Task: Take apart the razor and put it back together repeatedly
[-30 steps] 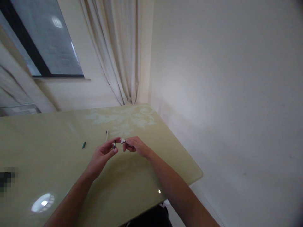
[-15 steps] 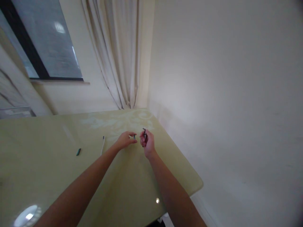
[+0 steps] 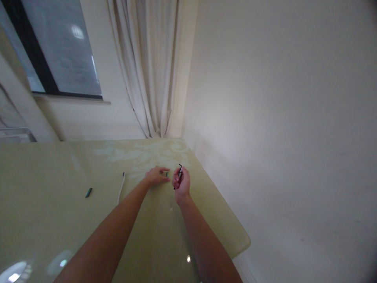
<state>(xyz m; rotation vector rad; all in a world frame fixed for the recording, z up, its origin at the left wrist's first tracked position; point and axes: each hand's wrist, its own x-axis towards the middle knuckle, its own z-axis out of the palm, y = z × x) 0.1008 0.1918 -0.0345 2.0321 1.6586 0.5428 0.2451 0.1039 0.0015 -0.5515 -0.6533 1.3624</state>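
My left hand point(image 3: 156, 175) is over the table, thumb and fingertips pinched on a small dark piece with a greenish, pale face point(image 3: 167, 175). It stands upright between the fingertips, and its exact kind is too small to make out. Close by on the right, my right hand point(image 3: 182, 182) is closed around a thin dark object with a bent upper end point(image 3: 180, 168). Its lower tip pokes out beneath the fingers; the middle is hidden in the grip. A narrow gap separates the two hands.
A small dark green flat piece point(image 3: 88, 192) lies on the glossy yellow-green table point(image 3: 59, 228). Between it and my left forearm is a slim white stick-like thing with a dark tip point(image 3: 121, 184). A wall point(image 3: 265, 137) borders the right edge; curtains point(image 3: 150, 70) hang behind.
The view has shifted slightly, and the table items sit a little further left and lower. Both hands keep their holds, and the right hand's object is a bit more tilted.
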